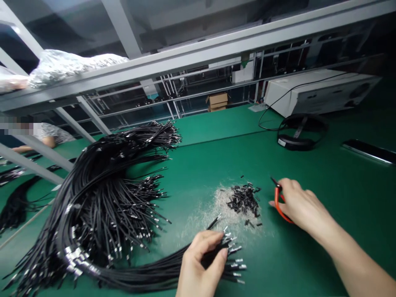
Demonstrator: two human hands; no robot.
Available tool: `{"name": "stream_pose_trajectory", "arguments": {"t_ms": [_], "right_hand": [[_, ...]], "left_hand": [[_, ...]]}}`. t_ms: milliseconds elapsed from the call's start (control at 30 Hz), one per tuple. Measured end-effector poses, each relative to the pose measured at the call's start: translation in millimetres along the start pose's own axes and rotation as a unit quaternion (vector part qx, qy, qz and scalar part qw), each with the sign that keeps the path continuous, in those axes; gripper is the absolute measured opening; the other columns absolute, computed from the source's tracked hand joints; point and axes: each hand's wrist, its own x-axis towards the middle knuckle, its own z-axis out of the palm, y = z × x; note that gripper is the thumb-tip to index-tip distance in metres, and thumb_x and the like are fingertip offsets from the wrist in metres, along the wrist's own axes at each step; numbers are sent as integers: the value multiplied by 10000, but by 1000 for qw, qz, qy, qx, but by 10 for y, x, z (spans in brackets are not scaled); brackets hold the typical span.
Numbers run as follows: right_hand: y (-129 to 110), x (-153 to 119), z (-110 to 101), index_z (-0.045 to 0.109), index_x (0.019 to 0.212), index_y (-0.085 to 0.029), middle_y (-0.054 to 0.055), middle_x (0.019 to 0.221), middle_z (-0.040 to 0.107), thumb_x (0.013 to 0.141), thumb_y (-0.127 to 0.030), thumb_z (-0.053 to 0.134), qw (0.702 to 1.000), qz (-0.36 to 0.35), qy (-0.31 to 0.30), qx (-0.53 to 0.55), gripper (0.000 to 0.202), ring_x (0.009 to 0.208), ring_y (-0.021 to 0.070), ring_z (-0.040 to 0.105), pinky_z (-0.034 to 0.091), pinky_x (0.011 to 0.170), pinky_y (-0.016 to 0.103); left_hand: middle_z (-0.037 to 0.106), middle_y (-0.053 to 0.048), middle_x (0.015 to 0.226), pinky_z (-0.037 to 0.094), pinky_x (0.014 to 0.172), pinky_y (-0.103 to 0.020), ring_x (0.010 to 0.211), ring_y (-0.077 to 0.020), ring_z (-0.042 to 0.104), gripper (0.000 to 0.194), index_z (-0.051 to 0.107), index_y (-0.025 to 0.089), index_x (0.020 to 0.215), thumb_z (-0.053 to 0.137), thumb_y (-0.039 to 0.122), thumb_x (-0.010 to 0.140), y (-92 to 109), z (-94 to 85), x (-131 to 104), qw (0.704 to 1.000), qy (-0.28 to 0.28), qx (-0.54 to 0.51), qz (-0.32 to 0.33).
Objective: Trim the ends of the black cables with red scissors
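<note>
A: How far along does this look?

B: Well under way, I'd judge. Your left hand (202,262) is closed around a bundle of black cables (145,268), low in the view, and most of its ends show bare silvery tips. Beside it lies a pile of short black pieces (244,200) amid pale fibres (218,204) — likely the waste from trimming.

A: And the other hand?

B: Your right hand (298,202) grips an orange-handled tool (277,201), probably cutters, well apart from the bundle. You can't tell from here whether its blades are parted.

A: What's left?

B: Hard to say. The large cable heap (102,181) at your left has many ends with pale or silvery tips, but they're too small to sort into finished and unfinished.

A: What about the surface and the room?

B: You're at a green worktop (198,169) with a seam across it. Toward its right side are a dark ring-shaped thing (297,143), a flat, dark, phone-like thing (369,151) and a pale equipment case (321,93). A grey shelf frame (198,60) crosses above you, bearing a crumpled plastic bag (74,68). Beyond stands a cardboard box (217,100) — and at far left, you can see a co-worker's arm (48,142).
</note>
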Motion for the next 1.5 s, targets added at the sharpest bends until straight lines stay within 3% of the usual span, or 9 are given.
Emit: {"name": "stream_pose_trajectory", "arguments": {"t_ms": [233, 400, 633, 800, 933, 1067, 1200, 1333, 1500], "right_hand": [[757, -343, 339, 641, 1039, -186, 159, 968, 584, 892, -349, 386, 997, -27, -48, 55, 337, 619, 217, 614, 411, 562, 363], [312, -477, 227, 640, 1076, -225, 199, 1037, 625, 878, -401, 405, 993, -75, 91, 17, 355, 823, 343, 592, 414, 641, 477], [-1294, -852, 16, 584, 1178, -255, 80, 1210, 615, 885, -293, 552, 910, -340, 53, 230, 297, 1086, 259, 565, 451, 883, 417], [-1941, -992, 122, 490, 1308, -202, 123, 1232, 615, 664, -547, 736, 857, -456, 79, 227, 771, 1115, 327, 543, 426, 891, 457], [-2100, -956, 172, 593, 1123, -217, 46, 890, 677, 690, -395, 751, 855, -437, 126, 250, 494, 852, 244, 604, 401, 895, 430], [-2099, -773, -87, 596, 1128, -217, 25, 827, 637, 820, -128, 583, 837, -434, 165, 289, 321, 800, 190, 571, 374, 924, 417], [-2085, -650, -411, 513, 1297, -299, 54, 1043, 654, 901, -98, 448, 846, -366, 163, 352, 448, 1027, 214, 549, 313, 1006, 453], [-2136, -838, -341, 649, 1113, -353, 44, 965, 685, 863, -316, 590, 759, -344, -34, 551, 259, 956, 245, 591, 437, 860, 398], [-2142, -819, -181, 638, 1107, -305, 36, 855, 675, 942, -552, 341, 711, -312, -109, 620, 420, 765, 182, 646, 497, 658, 312]], "left_hand": [[603, -21, 1096, 377, 1016, -213, 1034, -164, 564, 223, 714, 221, 897, 722, 152, 685, -316, -683, -332, 918, 393, -10, 58], [587, 10, 1070, 330, 1084, -301, 1146, -131, 537, 474, 571, 258, 1099, 702, 28, 706, -496, -1372, -520, 841, 520, -136, -58], [680, -60, 905, 523, 883, -353, 847, -169, 692, 305, 558, 165, 997, 706, 70, 748, -402, -1618, -412, 863, 399, -264, -163], [688, -78, 778, 597, 672, -316, 722, -199, 711, 162, 576, 107, 917, 612, 8, 794, -175, -1571, -428, 842, 394, -331, -165], [688, -80, 834, 608, 672, -274, 752, -164, 704, 183, 588, 95, 951, 460, -9, 871, 110, -1568, -516, 784, 432, -422, -141], [695, -66, 931, 600, 643, -219, 750, -123, 693, 189, 621, 123, 1000, 484, 51, 892, 511, -1568, -395, 811, 400, -417, -91], [685, -59, 1016, 550, 807, -562, 910, -227, 685, 179, 610, 171, 865, 446, 154, 936, 852, -1454, -43, 841, 334, -423, -41], [647, 4, 794, 424, 952, -638, 801, -137, 670, 248, 572, 136, 778, 397, 107, 951, 927, -1298, 235, 827, 349, -442, -4], [578, 28, 725, 500, 930, -545, 694, -92, 625, 226, 527, 131, 749, 416, 131, 945, 810, -1283, 264, 809, 362, -463, 8]]}}
